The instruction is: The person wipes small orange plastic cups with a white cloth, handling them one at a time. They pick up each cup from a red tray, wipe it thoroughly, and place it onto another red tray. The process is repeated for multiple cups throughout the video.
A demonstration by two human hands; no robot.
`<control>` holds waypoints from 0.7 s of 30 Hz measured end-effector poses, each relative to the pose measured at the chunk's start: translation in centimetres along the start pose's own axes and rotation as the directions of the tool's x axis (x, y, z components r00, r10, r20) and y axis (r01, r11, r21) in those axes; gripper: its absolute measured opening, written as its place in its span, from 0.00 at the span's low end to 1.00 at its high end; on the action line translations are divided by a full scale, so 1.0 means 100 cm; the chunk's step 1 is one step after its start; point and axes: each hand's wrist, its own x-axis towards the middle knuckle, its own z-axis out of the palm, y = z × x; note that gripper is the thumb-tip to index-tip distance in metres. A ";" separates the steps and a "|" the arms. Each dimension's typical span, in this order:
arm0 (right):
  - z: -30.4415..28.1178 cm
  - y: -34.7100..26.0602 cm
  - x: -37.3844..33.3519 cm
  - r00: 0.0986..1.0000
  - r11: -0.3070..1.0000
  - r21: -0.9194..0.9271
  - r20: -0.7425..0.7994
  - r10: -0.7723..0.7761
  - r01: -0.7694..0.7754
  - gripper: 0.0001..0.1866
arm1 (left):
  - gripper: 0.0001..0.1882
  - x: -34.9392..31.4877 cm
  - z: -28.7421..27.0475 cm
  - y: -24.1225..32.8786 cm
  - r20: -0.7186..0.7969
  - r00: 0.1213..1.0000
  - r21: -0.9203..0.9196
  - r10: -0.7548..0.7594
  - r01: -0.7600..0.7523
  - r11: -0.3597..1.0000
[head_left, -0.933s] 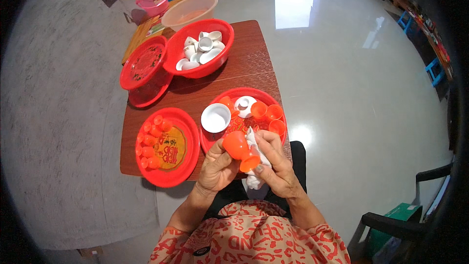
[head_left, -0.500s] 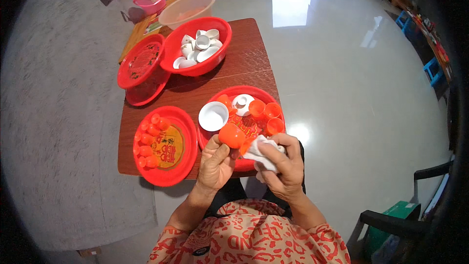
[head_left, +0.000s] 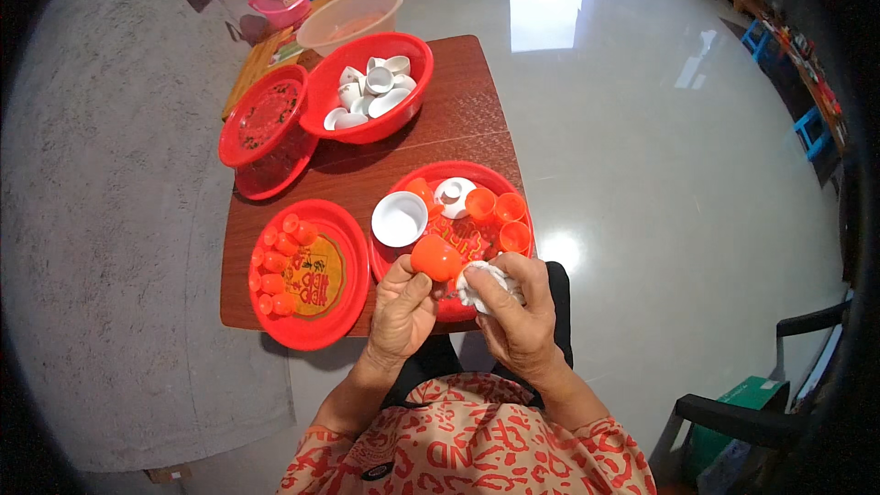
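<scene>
My left hand (head_left: 404, 310) grips an orange-red cup (head_left: 435, 258) between thumb and fingers, its rounded bowl facing left. In my right hand (head_left: 524, 313) is a bunched white cloth (head_left: 488, 291), pressed against the cup's right end, which is partly hidden. Below them lies a round red tray (head_left: 403, 279). It bears a white bowl (head_left: 400, 219), a white lid (head_left: 453, 197) with a knob, and several orange cups (head_left: 509, 207). To the left, a second red tray (head_left: 323, 335) carries several small orange footed cups (head_left: 274, 261) along its left side.
Farther back on the brown table (head_left: 463, 92) stands a red basin (head_left: 417, 101) of white cups and bowls. Beside it is another red basin (head_left: 234, 154) with dark bits. Behind are a pale basin (head_left: 350, 26) and a pink one (head_left: 282, 5). A black-armed chair (head_left: 733, 417) stands at right.
My right hand has shifted slightly left, with the cloth now bunched closer to the cup. The left hand still holds the cup in nearly the same place.
</scene>
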 end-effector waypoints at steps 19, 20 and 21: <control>-0.007 0.002 -0.007 0.979 0.962 0.215 0.149 0.139 -0.169 0.24 | 0.10 -0.002 -0.006 -0.002 0.045 0.998 0.031 0.045 -0.047 0.998; -0.008 0.003 -0.007 0.976 0.954 0.241 0.167 0.139 -0.177 0.24 | 0.10 -0.002 -0.006 -0.002 0.029 0.999 0.040 0.042 -0.044 0.998; -0.010 0.004 -0.008 0.974 0.954 0.242 0.181 0.136 -0.179 0.23 | 0.10 -0.002 -0.006 -0.002 0.035 0.998 0.035 0.044 -0.046 0.998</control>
